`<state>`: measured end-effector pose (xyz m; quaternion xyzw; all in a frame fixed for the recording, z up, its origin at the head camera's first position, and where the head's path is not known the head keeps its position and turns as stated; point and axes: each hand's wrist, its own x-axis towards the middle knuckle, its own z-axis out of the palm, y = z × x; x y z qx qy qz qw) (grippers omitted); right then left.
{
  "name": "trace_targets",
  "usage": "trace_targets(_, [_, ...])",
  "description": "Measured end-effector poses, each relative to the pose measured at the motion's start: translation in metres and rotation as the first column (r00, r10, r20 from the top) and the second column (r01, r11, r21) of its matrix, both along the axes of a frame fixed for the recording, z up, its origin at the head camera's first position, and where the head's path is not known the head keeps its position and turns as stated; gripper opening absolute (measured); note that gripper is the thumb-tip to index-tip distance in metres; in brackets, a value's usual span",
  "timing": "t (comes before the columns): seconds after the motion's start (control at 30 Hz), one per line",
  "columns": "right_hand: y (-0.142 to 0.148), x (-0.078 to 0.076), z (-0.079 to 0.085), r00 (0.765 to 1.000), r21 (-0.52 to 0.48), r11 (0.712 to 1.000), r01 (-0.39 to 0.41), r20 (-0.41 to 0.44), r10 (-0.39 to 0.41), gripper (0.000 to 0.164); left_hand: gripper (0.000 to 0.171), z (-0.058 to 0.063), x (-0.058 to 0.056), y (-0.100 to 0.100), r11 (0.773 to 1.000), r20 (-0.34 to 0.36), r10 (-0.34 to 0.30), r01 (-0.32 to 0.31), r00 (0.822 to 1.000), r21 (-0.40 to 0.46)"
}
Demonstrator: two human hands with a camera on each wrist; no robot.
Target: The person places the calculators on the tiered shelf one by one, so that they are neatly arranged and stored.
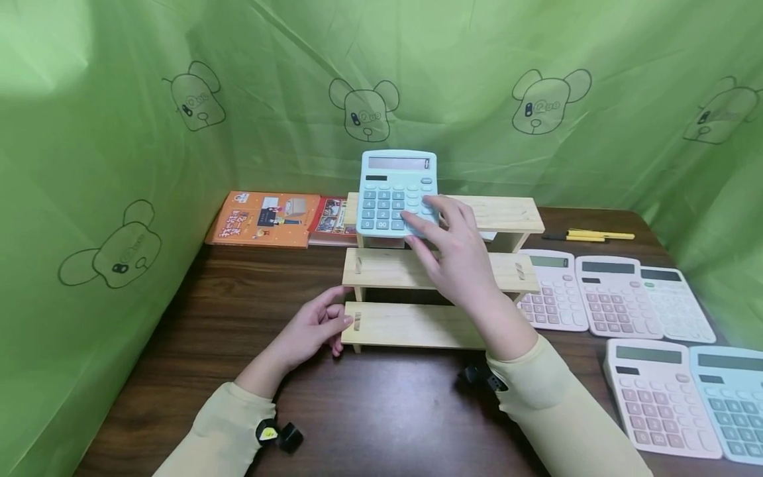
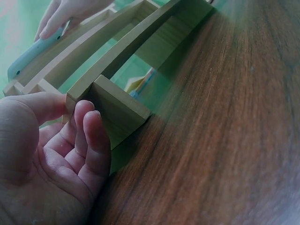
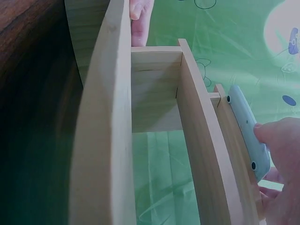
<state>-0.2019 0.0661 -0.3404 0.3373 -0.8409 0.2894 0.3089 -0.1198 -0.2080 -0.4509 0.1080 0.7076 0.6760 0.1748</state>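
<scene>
A three-step wooden shelf [image 1: 411, 324] stands on the dark wooden table [image 1: 238, 318]. A light blue calculator [image 1: 387, 192] leans upright on its top step. My right hand [image 1: 453, 252] holds the calculator at its lower right corner, with fingers over the keys and the thumb on its edge [image 3: 276, 136]. The calculator's thin side [image 3: 246, 126] shows in the right wrist view. My left hand [image 1: 318, 324] holds the left end of the lowest step. Its thumb [image 2: 42, 105] presses on the plank's corner and its fingers [image 2: 91, 136] curl beside the side support [image 2: 117, 105].
Two books [image 1: 262, 218] lie flat at the back left. Yellow pens [image 1: 596, 235] lie at the back right. Several pink, white and blue calculators [image 1: 616, 295] lie in rows on the right side. Green cloth [image 1: 89, 165] walls in the table.
</scene>
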Motion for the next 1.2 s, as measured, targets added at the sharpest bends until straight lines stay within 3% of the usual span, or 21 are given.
trace_targets(0.3, [0.024,0.007,0.001,0.993,0.007,1.0,0.006,0.115,-0.007,0.051,0.06,-0.002,0.001,0.001,1.0,-0.007,-0.006,0.006,1.0,-0.006])
trace_targets(0.53, [0.076,0.017,-0.007,0.997,0.087,0.995,0.042,0.067,-0.048,0.05,0.057,-0.003,0.003,0.001,1.0,-0.001,0.0,0.0,1.0,0.016])
trace_targets(0.77, [0.129,0.02,-0.013,0.996,0.144,0.987,0.078,0.037,-0.084,0.062,0.056,-0.003,-0.002,0.001,1.0,0.002,-0.007,0.007,1.0,0.026])
trace_targets(0.9, [0.153,0.017,-0.014,0.984,0.117,0.984,0.137,0.101,-0.15,0.065,0.057,-0.001,-0.002,0.002,0.999,0.002,-0.017,0.017,1.0,0.037])
trace_targets(1.0, [0.169,0.015,-0.013,0.936,0.124,0.964,0.237,0.238,-0.261,0.065,0.057,0.0,-0.001,0.002,1.0,0.012,-0.008,0.008,1.0,0.027])
trace_targets(1.13, [0.187,0.01,-0.021,0.803,0.2,0.909,0.366,0.426,-0.417,0.073,0.057,-0.002,0.0,0.001,1.0,0.022,0.002,-0.003,1.0,0.016])
trace_targets(1.2, [0.193,0.007,-0.03,0.738,0.275,0.883,0.381,0.485,-0.47,0.082,0.057,-0.002,0.0,0.001,1.0,0.02,0.0,0.0,1.0,0.017])
